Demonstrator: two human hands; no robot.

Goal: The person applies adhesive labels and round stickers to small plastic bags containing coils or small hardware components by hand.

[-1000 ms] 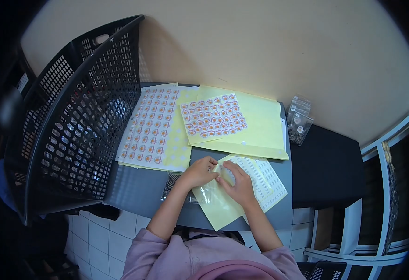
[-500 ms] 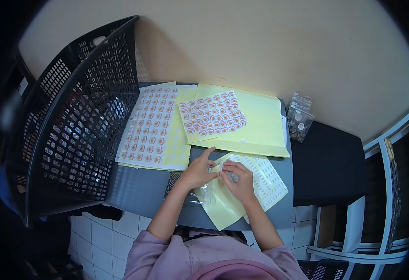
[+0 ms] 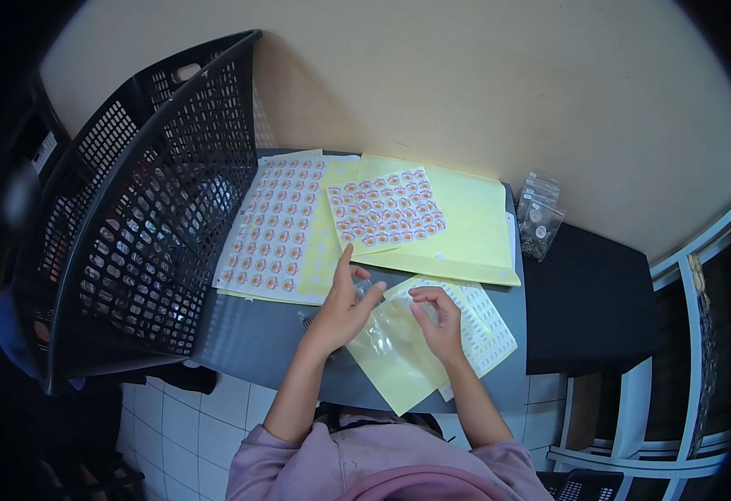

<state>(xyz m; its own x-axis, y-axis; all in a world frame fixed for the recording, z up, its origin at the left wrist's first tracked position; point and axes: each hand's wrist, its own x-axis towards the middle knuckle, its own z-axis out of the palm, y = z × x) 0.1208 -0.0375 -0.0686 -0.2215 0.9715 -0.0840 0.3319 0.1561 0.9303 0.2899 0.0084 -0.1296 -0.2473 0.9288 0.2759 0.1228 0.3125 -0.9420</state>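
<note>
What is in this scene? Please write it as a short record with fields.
left hand: fingers spread, touching a clear plastic bag
right hand: pinching the same bag
under the hands: yellow backing sheet on the grey table
behind: sticker sheets, one smaller on yellow paper
left side: black mesh basket
right edge: small filled bags
</note>
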